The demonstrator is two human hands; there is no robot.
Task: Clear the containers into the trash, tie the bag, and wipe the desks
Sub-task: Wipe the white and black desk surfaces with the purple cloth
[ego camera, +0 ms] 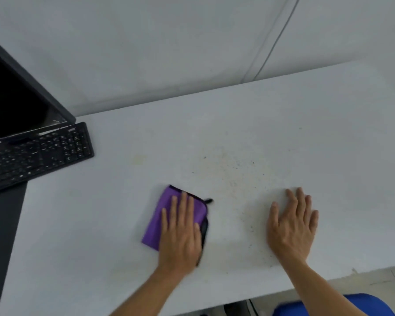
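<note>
Head view puts me at the wiping stage. My left hand (180, 231) lies flat with straight fingers, pressing a folded purple cloth (160, 215) onto the white counter (89, 224) near its front edge. My right hand (292, 224) is spread open, palm down on the bare surface, holding nothing and apart from the cloth.

Between and beyond the two hands sits a patch of yellowish stains and dark specks (233, 176). I judge the cloth should sweep right through it with firm, even pressure in overlapping passes. It should gather the specks toward the front edge rather than scatter them. The right hand should lift clear first, since it lies in that path.

To the left, a black keyboard (39, 153) and a monitor (14, 94) limit any stroke that way. No containers or trash bag show.
</note>
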